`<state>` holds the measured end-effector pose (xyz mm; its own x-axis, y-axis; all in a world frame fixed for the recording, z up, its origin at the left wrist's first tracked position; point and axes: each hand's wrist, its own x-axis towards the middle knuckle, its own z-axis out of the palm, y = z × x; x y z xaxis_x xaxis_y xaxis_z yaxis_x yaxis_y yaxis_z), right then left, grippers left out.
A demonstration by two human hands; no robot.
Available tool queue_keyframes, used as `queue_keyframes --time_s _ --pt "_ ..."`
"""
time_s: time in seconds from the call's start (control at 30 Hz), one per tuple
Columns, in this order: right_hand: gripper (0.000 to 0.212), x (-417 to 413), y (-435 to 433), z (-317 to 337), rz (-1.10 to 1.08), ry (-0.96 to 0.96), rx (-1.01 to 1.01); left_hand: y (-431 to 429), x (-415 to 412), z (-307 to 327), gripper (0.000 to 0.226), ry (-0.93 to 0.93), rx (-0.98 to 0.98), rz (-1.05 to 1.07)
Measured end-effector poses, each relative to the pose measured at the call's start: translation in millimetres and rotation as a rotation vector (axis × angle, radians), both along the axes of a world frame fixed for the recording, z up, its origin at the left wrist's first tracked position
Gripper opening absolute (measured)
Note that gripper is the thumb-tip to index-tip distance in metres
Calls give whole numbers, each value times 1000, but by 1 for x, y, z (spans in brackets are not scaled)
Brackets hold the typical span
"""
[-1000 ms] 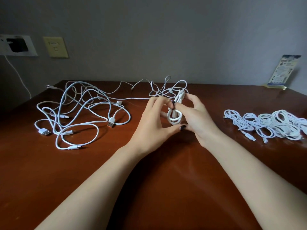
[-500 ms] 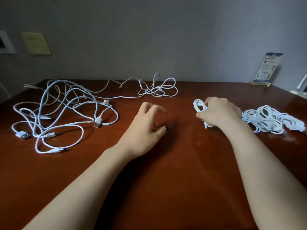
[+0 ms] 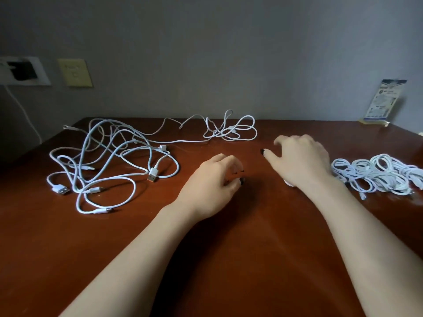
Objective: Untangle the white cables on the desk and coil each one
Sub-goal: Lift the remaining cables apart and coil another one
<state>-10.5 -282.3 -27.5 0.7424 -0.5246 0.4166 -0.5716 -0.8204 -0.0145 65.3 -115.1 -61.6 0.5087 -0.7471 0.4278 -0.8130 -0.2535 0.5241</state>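
Two loose lots of white cable, then?

Yes. The big tangle sprawls on the desk out to the left of the left hand, with plugs scattered through it. A smaller tangle lies beyond both hands, near the far edge.

Is either hand on them?

No. The left hand's fingers are loosely curled around nothing, dark-nailed tips down by the wood. The right hand is blurred, its fingers and thumb loosely spread with nothing between them.

And that white bit under its wrist?

Too little shows to tell what it is, or whether the hand touches it.

Coiled ones?

A pile of coiled cables lies just right of the right hand. Beyond, the wall carries a yellow plate and a socket. Far to the right, a leaflet stands on the desk's back corner.
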Motion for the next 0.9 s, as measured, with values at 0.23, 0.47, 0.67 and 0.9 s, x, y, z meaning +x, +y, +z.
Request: queue_keyframes --time_s 0.23,0.47,0.67,0.9 --pt "34 23 62 -7 436 14 47 37 16 24 21 -78 135 153" --pt "43 56 140 -3 866 284 198 137 57 34 32 -190 556 567" --pt "49 94 188 -28 883 232 359 185 64 19 48 22 696 664" --pt "30 93 201 -18 829 125 347 207 65 17 67 87 589 552"
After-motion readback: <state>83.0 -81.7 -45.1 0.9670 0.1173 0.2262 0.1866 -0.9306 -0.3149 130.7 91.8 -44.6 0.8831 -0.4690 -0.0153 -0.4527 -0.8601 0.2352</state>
